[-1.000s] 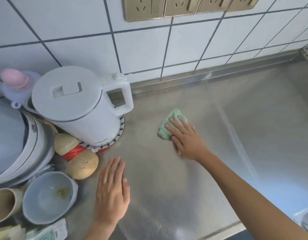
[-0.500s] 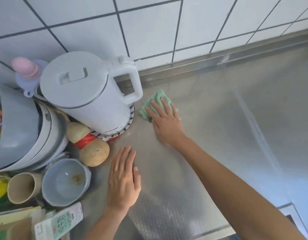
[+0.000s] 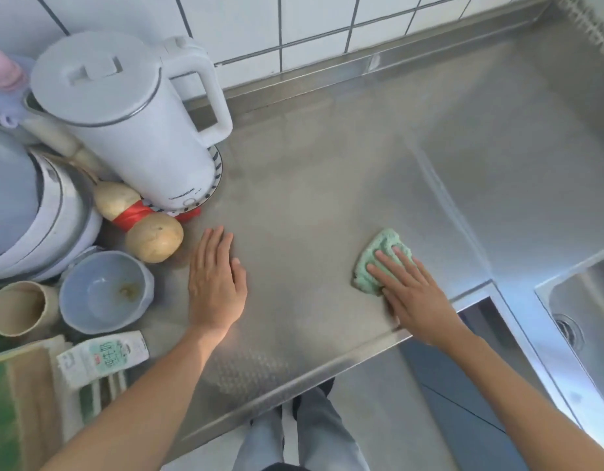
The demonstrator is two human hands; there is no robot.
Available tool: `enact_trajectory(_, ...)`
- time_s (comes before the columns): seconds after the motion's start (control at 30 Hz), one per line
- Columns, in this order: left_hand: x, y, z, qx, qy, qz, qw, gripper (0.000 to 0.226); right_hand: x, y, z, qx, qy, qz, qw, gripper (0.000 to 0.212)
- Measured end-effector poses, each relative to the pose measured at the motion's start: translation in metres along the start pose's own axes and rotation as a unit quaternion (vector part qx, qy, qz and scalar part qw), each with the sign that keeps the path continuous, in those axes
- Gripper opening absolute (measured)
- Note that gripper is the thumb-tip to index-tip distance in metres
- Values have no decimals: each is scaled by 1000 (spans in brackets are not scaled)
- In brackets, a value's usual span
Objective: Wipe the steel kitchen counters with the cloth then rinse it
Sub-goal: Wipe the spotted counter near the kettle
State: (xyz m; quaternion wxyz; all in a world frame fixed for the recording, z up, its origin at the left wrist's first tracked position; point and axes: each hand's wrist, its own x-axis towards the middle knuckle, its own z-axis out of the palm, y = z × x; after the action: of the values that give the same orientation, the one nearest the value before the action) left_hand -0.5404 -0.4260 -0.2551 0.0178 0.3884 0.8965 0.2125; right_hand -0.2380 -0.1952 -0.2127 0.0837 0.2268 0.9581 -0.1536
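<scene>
A crumpled green cloth (image 3: 375,263) lies on the steel counter (image 3: 328,185), near its front edge on the right. My right hand (image 3: 412,297) presses down on the cloth with straight, spread fingers and covers its near half. My left hand (image 3: 215,283) rests flat on the bare counter to the left, fingers together, holding nothing. The steel sink (image 3: 586,307) with its drain sits at the right edge of the view.
A white electric kettle (image 3: 130,124) stands at the back left. Beside it lie two potatoes (image 3: 154,237), a grey bowl (image 3: 103,294), a beige cup (image 3: 18,307), a milk carton (image 3: 103,355) and stacked dishes (image 3: 28,212). White tiles line the wall behind.
My right hand has swept the cloth from beside the kettle toward the front right of the counter. My left hand has stayed flat in its place.
</scene>
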Motion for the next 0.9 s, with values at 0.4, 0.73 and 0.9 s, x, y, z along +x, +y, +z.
enact_trajectory(0.4,-135,-30,-25,-26,-37,68,997,45,51,-175,53,87,90,123,985,59)
enact_trajectory(0.73,-181,-23,-96,-152,-187,-2,970,30,-66,-215,39,112,-29,-26,993,60)
enact_trajectory(0.9,-196,-24,-132,-200,-290,36,935,25,-154,-205,-4,198,19,129,971,52)
